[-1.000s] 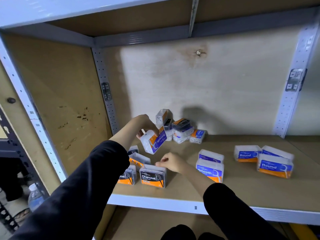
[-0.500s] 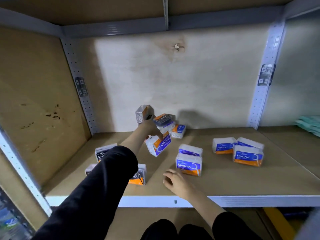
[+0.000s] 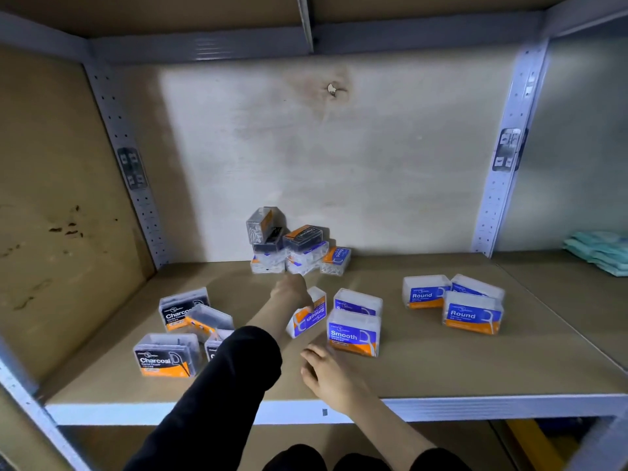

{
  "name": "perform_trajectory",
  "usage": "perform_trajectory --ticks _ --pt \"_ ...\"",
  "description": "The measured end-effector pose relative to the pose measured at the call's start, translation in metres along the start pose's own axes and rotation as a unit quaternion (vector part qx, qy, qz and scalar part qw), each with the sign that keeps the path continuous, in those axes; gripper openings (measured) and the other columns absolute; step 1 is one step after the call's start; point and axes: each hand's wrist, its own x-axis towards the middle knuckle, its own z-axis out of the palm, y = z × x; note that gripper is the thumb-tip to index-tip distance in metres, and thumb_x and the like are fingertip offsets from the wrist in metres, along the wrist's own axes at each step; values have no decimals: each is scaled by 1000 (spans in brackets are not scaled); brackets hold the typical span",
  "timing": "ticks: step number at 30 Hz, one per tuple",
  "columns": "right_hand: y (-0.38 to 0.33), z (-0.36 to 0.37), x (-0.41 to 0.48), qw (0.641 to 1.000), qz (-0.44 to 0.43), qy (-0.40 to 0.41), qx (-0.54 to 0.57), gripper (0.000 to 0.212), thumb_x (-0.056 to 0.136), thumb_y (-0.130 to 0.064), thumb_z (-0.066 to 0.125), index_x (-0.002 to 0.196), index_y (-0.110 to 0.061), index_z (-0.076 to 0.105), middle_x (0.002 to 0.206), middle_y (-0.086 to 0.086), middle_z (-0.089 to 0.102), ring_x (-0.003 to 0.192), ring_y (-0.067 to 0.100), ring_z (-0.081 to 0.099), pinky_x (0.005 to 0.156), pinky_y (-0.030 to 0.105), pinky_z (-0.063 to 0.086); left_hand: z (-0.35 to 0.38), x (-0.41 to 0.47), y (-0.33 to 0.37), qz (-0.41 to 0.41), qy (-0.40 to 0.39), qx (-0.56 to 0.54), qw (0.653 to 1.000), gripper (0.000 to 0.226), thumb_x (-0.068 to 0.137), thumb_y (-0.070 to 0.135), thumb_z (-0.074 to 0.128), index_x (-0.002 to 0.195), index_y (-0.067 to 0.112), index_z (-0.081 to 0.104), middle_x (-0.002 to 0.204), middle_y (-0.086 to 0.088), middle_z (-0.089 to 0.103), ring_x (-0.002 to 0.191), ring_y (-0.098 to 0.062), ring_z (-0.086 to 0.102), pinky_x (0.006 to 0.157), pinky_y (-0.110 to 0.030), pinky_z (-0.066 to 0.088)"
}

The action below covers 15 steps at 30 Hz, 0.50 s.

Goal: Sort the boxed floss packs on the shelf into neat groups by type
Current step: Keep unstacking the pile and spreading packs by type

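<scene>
Left hand (image 3: 291, 294): curled over the top of a tilted Smooth floss pack (image 3: 308, 317), which is gripped low over the shelf board (image 3: 441, 368).
Right hand (image 3: 328, 373): laid on the board near the front edge, fingers relaxed and nothing held.
Smooth group (image 3: 353, 333): two packs stood just right of the gripped one.
Charcoal group (image 3: 166, 360): clustered at the left.
Round group (image 3: 472, 312): set well to the right.
Unsorted pile (image 3: 295, 246): heaped against the back wall (image 3: 373, 164) — types mixed.

Dim, soft-focus wide-angle view; shadowed left side, curved edges.
</scene>
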Motion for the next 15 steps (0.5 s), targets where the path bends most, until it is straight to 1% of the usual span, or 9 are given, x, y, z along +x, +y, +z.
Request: perform_trajectory --ticks 2,6,9,10,11,12,13,14,15 --pt "2 1 1 1000 0 -10 -8 45 99 -28 29 138 -9 40 147 -1 36 137 20 29 107 28 31 2 4 0 -1 0 -1 1000 60 78 33 72 131 13 53 137 -7 51 128 -24 49 102 -33 45" --pt "3 2 1 1000 -9 -9 -10 43 99 -26 31 139 -10 39 148 -1 35 137 20 29 107 27 31 4 8 -2 1 -6 -5 1000 59 81 33 68 133 12 51 139 -8 49 129 -24 47 102 -32 44" --pt "4 8 4 1000 -12 -14 -12 46 99 -28 28 139 -10 39 149 -1 35 134 21 34 108 28 29 5 10 -4 2 -7 -7 1000 59 81 32 68 133 11 50 139 -8 49 129 -24 48 101 -32 44" --pt "2 7 3 1000 -12 -13 -7 49 96 -30 25 137 -8 43 147 1 40 131 22 40 108 27 31 5 10 -5 2 -7 -8 1000 59 81 32 68 133 10 50 139 -8 49 128 -24 48 101 -32 44" --pt "1 7 3 1000 -17 0 -2 53 91 -31 25 129 -8 54 139 3 51 123 20 51 104 25 37 5 11 -5 4 -8 -9 1000 59 81 32 68 133 10 50 138 -8 49 128 -24 49 102 -32 44" --pt "2 7 4 1000 -12 10 -1 55 83 -33 27 113 -12 68 123 0 65 108 14 63 94 21 46 5 11 -6 6 -9 -9 1000 59 81 32 68 132 10 51 138 -8 50 128 -24 49 102 -32 43" --pt "1 5 5 1000 6 -6 11 51 75 -36 31 93 -20 77 103 -9 73 90 3 69 82 13 50 5 11 -6 8 -12 -10 1000 59 80 33 68 132 10 51 138 -8 50 128 -23 49 102 -31 43" --pt "-1 6 5 1000 12 -4 -15 48 71 -38 32 78 -27 79 89 -16 75 78 -4 69 72 8 50 5 10 -7 9 -14 -10 1000 59 80 33 68 132 11 51 138 -7 50 128 -23 49 102 -31 43" --pt "0 9 3 999 5 3 -37 47 71 -39 33 71 -30 78 82 -18 75 74 -8 69 69 6 50 5 10 -7 10 -16 -11 1000 60 80 34 69 132 11 50 138 -7 50 128 -23 49 102 -32 43"
